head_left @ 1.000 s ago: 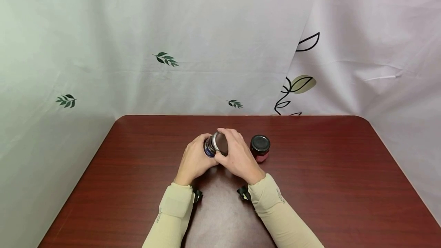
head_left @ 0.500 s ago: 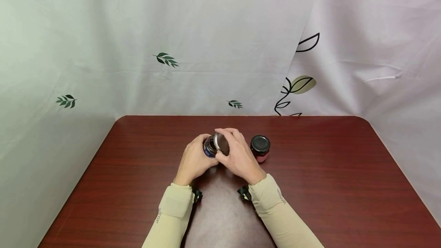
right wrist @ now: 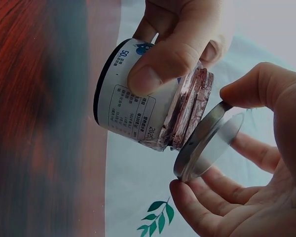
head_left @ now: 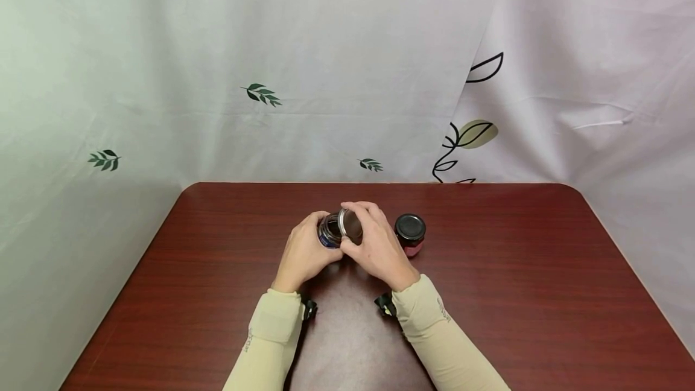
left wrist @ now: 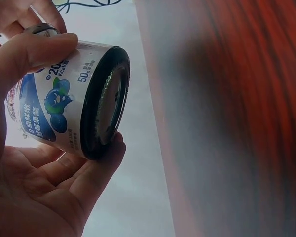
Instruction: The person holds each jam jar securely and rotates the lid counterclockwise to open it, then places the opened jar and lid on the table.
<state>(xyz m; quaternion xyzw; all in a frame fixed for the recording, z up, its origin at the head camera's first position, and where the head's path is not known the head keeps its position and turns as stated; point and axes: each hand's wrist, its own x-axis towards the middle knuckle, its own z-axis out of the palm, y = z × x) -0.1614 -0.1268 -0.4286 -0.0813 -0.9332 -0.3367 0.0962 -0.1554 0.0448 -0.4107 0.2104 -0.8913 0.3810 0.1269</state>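
Note:
My left hand (head_left: 305, 252) grips a glass jam jar (left wrist: 64, 106) round its white and blue label, which carries a blueberry picture. In the right wrist view the jar lies tilted, with dark residue along its threaded neck (right wrist: 195, 108). My right hand (head_left: 378, 250) pinches the round metal lid (right wrist: 200, 145) by its rim between thumb and fingers. The lid stands off the neck at a slant, close to the mouth; whether its edge touches the glass, I cannot tell. Both hands are above the table. Part of the jar's mouth is hidden behind the lid in the head view.
A second jar (head_left: 410, 227) with a black lid and a reddish label stands upright on the table, just right of my right hand. The reddish-brown table (head_left: 521, 294) ends at a white cloth backdrop (head_left: 326, 47) with printed leaves.
The lid and the jar's mouth have drawn slightly apart, the jar shifting a little left and the lid a little right. More of the jar's dark opening shows. The second jar has stayed put.

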